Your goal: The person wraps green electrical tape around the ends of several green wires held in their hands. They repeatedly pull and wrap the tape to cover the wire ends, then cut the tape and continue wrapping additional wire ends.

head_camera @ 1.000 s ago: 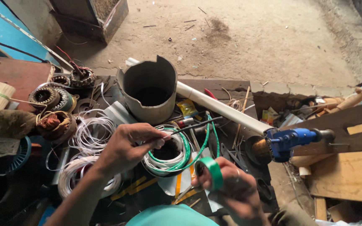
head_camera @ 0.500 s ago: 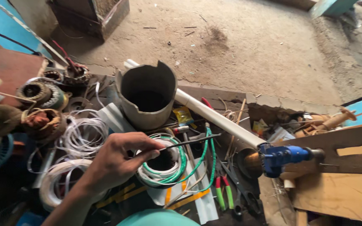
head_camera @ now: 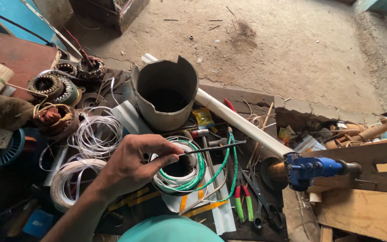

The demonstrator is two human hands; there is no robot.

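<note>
At far left, copper-wound motor stators [head_camera: 52, 87] sit by loose white wire coils [head_camera: 96, 134] on the cluttered table [head_camera: 242, 96]. The left hand [head_camera: 133, 163] pinches a thin dark rod [head_camera: 211, 147] over a green-and-white wire coil [head_camera: 180, 172], below a grey cut pipe section [head_camera: 164, 92]. A blue-bodied tool [head_camera: 312, 168] lies right.

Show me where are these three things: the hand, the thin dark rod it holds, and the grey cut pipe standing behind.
left hand [head_camera: 133, 163]: head view, on the back of the hand.
thin dark rod [head_camera: 213, 146]: head view, on the middle of its length.
grey cut pipe [head_camera: 160, 116]: head view, on its front outer wall.
</note>
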